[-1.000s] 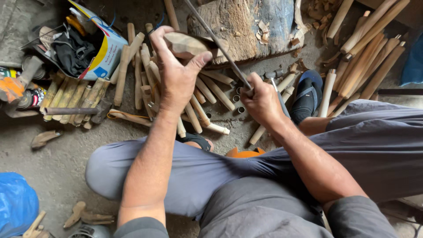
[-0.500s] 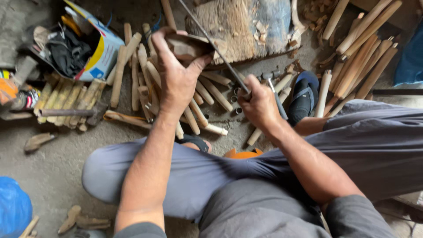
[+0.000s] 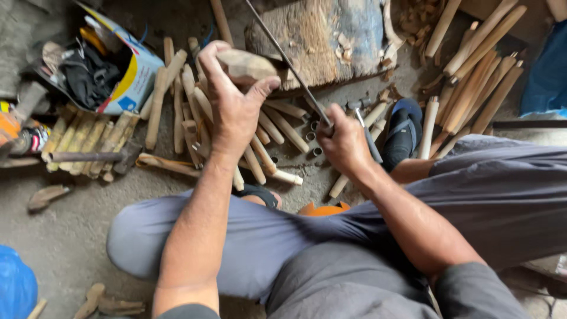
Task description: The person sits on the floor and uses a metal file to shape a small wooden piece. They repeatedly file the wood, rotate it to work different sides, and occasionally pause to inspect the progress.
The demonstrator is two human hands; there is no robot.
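Carved wooden piece [image 3: 247, 65]: rounded, pale brown, raised above the wooden sticks [image 3: 195, 112] heaped on the ground, in front of the chopping block [image 3: 331, 41]. Left hand [image 3: 233, 100]: fingers curled over the piece's far side, thumb pressed beneath, grip closed; forearm stretched forward from the lap. Long metal blade [image 3: 289, 62]: thin, slanting up to the left past the piece. Right hand [image 3: 342, 142]: fisted round the blade's lower end, wrist bent, elbow by the knee. Blue sandal [image 3: 404, 127] just beside that hand.
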